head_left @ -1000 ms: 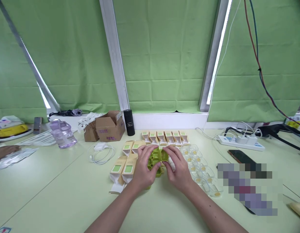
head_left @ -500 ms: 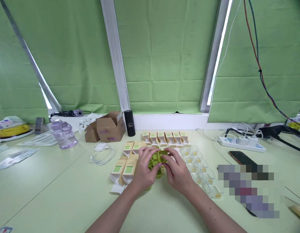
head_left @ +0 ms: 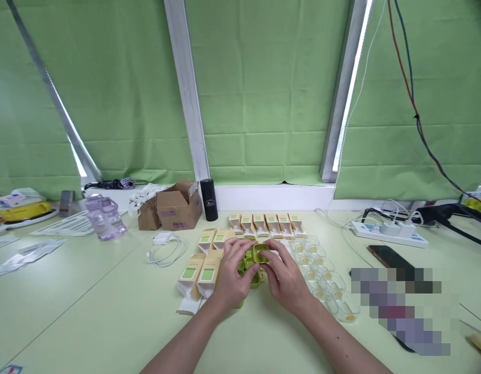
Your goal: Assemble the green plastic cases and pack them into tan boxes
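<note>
On my feed, cartons (head_left: 208,274) sit left of the green cup (head_left: 261,254), clear cases (head_left: 319,261) to its right. My left hand (head_left: 235,271) and right hand (head_left: 286,274), angled inward, grip it with curled fingers.

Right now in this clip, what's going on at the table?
A person's left hand and right hand hold a small green cup between their fingertips, its open side facing the camera. More green cups sit close by, partly hidden by the left hand. Tan cartons are to the left, a row of cartons behind, and clear containers to the right.
</note>
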### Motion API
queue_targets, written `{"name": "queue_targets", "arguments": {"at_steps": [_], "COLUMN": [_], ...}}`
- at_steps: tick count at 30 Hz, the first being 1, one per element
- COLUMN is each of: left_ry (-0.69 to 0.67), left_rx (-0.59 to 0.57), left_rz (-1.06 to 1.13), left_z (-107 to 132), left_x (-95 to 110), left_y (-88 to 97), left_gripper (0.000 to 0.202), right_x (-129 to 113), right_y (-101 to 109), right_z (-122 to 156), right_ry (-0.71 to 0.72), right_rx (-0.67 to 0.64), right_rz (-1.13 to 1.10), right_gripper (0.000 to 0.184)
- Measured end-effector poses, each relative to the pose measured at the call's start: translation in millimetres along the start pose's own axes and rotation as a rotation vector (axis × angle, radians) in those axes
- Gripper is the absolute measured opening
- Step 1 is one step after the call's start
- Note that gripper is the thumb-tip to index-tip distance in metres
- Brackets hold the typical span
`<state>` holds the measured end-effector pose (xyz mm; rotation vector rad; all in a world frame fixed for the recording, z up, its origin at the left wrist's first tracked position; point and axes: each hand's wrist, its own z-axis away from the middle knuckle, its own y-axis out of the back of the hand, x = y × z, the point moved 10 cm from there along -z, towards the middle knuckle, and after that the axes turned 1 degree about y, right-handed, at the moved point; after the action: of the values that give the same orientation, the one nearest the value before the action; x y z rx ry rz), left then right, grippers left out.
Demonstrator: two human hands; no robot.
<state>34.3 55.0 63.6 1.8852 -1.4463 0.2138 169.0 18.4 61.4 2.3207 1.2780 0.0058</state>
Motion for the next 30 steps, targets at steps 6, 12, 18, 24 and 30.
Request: {"name": "queue_targets", "arguments": {"at_steps": [6, 12, 18, 24, 30], "left_ry": [-0.031, -0.041, -0.028, -0.032, -0.065], "left_rx": [0.007, 0.073, 0.104, 0.122, 0.097], "left_rz": [0.019, 0.003, -0.025, -0.07, -0.175], "left_z": [0.6, 0.1, -1.3, -1.1, 2.0], "left_x": [5.2, 6.7, 7.8, 7.4, 9.4], "left_y": [3.1, 10.6, 14.1, 13.9, 8.3], "left_gripper": [0.041, 0.033, 0.031, 0.027, 0.038], "right_x": [-2.3, 1.6, 8.3, 29.6, 51.3], "right_y": [0.9, 3.0, 8.0, 13.3, -0.9], "right_z": [0.3, -0.6, -1.7, 1.1, 6.5], "right_ry": [0.015, -0.022, -0.102, -0.299, -0.579], "right_rx": [0.003, 0.012, 0.078, 0.157, 0.173], "right_rz": [0.002, -0.048, -0.134, -0.222, -0.573], "right_gripper": [0.034, 0.033, 0.028, 0.017, 0.023]}}
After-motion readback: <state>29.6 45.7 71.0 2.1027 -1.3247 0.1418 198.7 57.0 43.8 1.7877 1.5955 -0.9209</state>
